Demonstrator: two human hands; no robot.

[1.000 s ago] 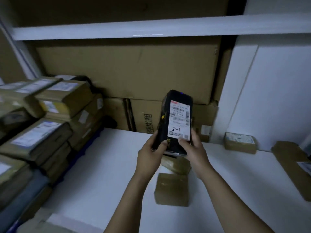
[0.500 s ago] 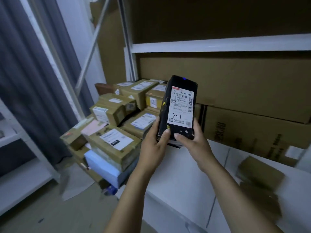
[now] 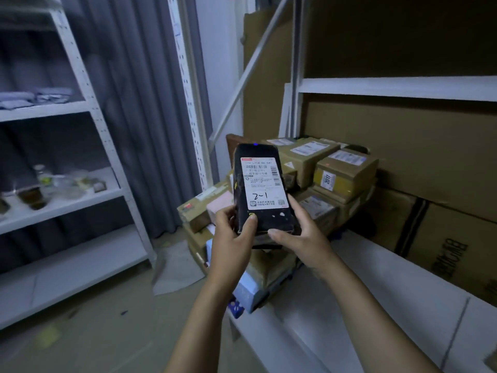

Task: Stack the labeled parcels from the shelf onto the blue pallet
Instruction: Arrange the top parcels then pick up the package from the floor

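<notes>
A black parcel [image 3: 262, 189] with a white label marked "2-1" is held upright in mid-air, near the middle of the view. My left hand [image 3: 233, 239] grips its lower left edge, thumb on the front face. My right hand [image 3: 305, 235] grips its lower right edge. Behind and below it stands a stack of labeled cardboard parcels [image 3: 344, 173], with a light blue box [image 3: 246, 290] low on its near side. A corner of the blue pallet [image 3: 234, 309] peeks out under the stack; most of it is hidden.
A white shelf board [image 3: 376, 292] runs along the right, with large brown cartons [image 3: 430, 162] behind it. A white metal rack [image 3: 88, 109] with jars and cloths stands at the left, before a grey curtain [image 3: 145, 90]. Bare floor [image 3: 107, 319] lies between.
The view has swung left from the shelf toward the parcel stack and the left rack. Both hands keep the same hold on the black parcel, which now hangs in front of the stack.
</notes>
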